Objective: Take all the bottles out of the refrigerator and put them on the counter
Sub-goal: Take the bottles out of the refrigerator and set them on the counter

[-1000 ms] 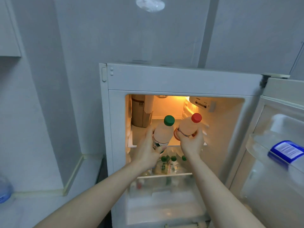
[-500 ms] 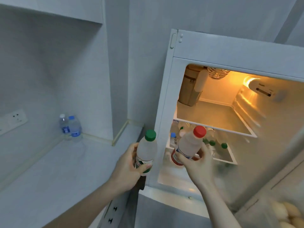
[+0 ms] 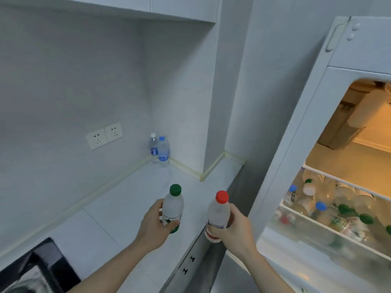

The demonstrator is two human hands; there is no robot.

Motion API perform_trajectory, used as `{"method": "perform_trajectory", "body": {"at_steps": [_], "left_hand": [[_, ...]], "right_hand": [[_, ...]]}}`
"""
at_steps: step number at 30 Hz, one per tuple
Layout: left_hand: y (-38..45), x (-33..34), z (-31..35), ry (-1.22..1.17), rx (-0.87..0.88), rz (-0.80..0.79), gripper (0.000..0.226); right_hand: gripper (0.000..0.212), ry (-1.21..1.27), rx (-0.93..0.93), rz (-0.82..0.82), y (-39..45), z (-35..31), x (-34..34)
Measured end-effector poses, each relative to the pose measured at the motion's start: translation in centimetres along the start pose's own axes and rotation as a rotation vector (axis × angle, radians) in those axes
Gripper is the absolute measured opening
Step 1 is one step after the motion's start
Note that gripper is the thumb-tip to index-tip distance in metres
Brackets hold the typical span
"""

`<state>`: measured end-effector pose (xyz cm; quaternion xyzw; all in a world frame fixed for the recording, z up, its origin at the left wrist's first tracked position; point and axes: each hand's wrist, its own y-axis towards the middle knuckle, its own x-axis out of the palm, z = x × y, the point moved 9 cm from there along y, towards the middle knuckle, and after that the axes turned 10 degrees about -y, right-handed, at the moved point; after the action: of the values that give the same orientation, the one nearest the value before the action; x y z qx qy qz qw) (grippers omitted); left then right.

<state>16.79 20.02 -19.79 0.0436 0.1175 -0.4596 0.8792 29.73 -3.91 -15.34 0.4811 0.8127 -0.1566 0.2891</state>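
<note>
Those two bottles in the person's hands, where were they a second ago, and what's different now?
Both were just being lifted off the refrigerator's lit upper shelf. Now the left hand carries the green-capped bottle and the right hand the red-capped bottle out to the left, over the counter. The grips are unchanged; neither bottle is set down.

Refrigerator [image 3: 300,144]: cut off by the right edge; door out of view.
Lower shelf bottles [image 3: 330,210]: blurred, count and labels unreadable.
Green-capped bottle [image 3: 173,206]: base hidden by left hand [image 3: 154,225].
Red-capped bottle [image 3: 218,214]: label partly covered by right hand [image 3: 232,229].
Black appliance [image 3: 40,265]: cut off at the counter's bottom-left corner.
Corner bottles [image 3: 160,150]: labels too small to read.
</note>
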Motion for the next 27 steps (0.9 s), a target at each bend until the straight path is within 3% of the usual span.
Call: {"method": "perform_trajectory", "body": {"at_steps": [5,11,27], "left_hand": [[5.8,-2.4,-3.5,0.022,-0.075,0.070,0.058],[14.9,-2.8,-7.5,0.058,-0.169,0.127,0.061],[30.8,-2.7,-14.7,0.175,-0.291,0.165,0.062]], "right_hand": [[0.051,-0.023,0.056,-0.092,5.9,0.5,5.8],[0.048,-0.019,0.154,-0.078,13.3,2.3,10.8],[0.038,-0.037,0.320,-0.066,28.5,5.4,17.5]]}}
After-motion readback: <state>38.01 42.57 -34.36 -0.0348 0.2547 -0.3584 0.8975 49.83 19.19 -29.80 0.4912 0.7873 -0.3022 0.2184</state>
